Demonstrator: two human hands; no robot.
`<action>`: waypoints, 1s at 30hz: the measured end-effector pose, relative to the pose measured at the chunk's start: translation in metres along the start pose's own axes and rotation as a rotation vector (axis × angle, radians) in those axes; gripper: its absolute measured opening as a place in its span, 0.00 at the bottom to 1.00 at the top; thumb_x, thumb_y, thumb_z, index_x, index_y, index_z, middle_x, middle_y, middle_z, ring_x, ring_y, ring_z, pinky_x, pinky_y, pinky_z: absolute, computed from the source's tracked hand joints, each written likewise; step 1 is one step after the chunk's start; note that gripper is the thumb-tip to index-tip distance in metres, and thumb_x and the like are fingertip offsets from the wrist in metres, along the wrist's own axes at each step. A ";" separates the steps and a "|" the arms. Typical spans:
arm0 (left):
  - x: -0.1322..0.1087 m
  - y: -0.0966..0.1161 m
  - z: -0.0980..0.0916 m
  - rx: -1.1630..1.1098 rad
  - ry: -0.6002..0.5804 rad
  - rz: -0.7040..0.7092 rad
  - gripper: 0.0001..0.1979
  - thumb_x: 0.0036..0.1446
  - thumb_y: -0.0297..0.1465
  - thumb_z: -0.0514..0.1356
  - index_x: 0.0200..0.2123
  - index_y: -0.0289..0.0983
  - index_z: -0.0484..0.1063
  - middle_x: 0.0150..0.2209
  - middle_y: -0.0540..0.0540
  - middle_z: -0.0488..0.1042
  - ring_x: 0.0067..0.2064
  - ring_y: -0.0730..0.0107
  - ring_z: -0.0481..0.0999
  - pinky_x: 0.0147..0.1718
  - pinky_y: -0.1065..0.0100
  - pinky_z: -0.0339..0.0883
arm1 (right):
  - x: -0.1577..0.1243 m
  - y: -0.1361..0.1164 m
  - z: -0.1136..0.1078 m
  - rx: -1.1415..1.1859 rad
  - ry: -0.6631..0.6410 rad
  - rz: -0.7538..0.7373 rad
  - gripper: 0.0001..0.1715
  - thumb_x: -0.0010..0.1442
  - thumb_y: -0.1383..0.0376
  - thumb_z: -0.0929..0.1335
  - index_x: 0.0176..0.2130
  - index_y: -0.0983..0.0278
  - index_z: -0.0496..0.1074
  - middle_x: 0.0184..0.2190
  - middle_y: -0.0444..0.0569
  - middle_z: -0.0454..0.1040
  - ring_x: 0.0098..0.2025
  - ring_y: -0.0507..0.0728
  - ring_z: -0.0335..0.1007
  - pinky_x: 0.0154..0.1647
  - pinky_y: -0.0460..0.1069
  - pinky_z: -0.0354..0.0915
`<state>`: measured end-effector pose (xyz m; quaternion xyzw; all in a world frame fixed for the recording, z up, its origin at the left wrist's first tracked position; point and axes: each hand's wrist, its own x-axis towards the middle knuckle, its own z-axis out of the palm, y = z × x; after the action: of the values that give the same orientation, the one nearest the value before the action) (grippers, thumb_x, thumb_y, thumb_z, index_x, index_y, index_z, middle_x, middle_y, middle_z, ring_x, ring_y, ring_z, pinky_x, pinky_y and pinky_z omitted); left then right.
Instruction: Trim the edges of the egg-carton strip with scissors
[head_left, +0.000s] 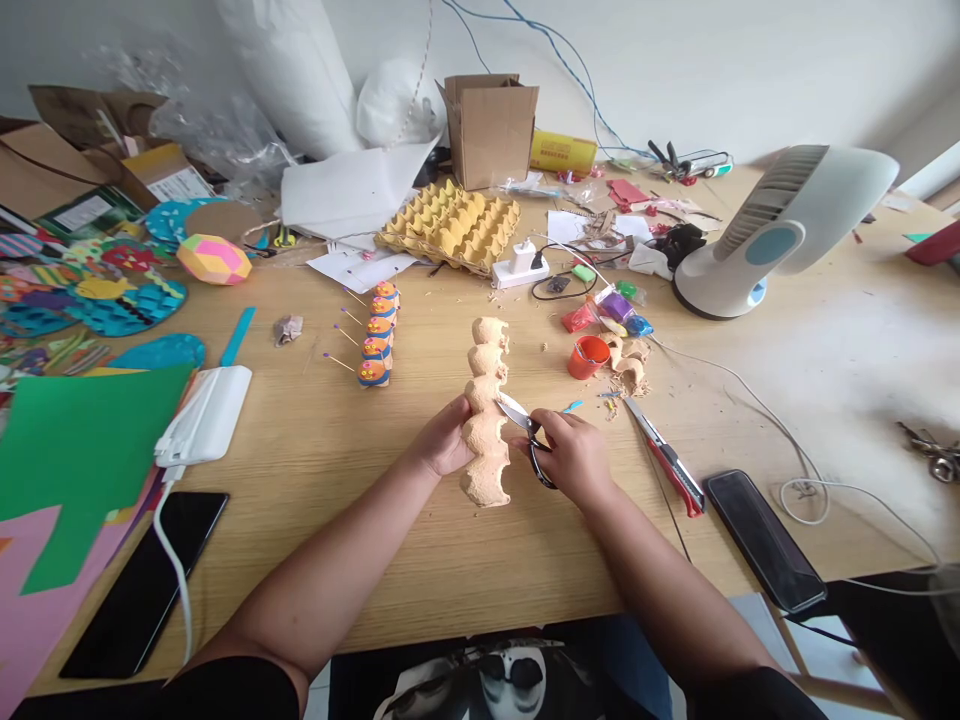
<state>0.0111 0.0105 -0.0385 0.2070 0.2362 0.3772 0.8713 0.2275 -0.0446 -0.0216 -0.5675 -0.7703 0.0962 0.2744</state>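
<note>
My left hand point(450, 437) grips a tan strip of egg carton point(486, 432) from its left side, with the row of bumps running away from me. Some of the fingers are hidden behind the strip. In my right hand point(576, 455) is a pair of scissors point(517, 412) with black handles, its blades at the strip's ragged right edge near the middle. Left of the strip stands a painted caterpillar point(376, 340) in orange and blue, made of similar bumps, with thin purple-tipped sticks poking out.
A red cup point(589, 356), carton scraps point(630, 360) and a utility knife point(667, 460) lie to the right, beside a phone point(765, 540). Behind are a yellow egg tray point(454, 228), a power strip point(520, 267) and a white fan point(780, 230). Left lie a power bank point(202, 415) and green paper point(82, 430).
</note>
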 end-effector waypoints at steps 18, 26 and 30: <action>0.000 0.004 -0.002 0.008 -0.018 0.049 0.19 0.57 0.47 0.75 0.40 0.40 0.78 0.30 0.54 0.77 0.27 0.70 0.75 0.29 0.67 0.73 | 0.006 0.002 -0.003 0.166 -0.053 0.099 0.23 0.71 0.44 0.69 0.48 0.60 0.76 0.29 0.47 0.76 0.31 0.58 0.71 0.33 0.49 0.60; -0.003 0.003 0.009 0.058 -0.064 0.062 0.18 0.64 0.47 0.69 0.43 0.37 0.81 0.39 0.47 0.83 0.45 0.56 0.82 0.44 0.60 0.75 | 0.004 0.002 0.005 0.101 0.026 -0.003 0.22 0.71 0.46 0.70 0.46 0.61 0.78 0.29 0.49 0.78 0.31 0.58 0.71 0.35 0.50 0.61; -0.004 0.003 0.011 0.062 -0.055 0.065 0.18 0.64 0.45 0.68 0.45 0.36 0.81 0.41 0.46 0.83 0.45 0.57 0.81 0.44 0.60 0.75 | 0.002 0.002 0.007 0.077 0.050 -0.034 0.21 0.72 0.47 0.70 0.46 0.61 0.78 0.30 0.49 0.78 0.31 0.58 0.72 0.35 0.50 0.62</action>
<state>0.0135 0.0067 -0.0268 0.2516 0.2170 0.3920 0.8579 0.2248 -0.0409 -0.0275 -0.5456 -0.7685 0.1070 0.3166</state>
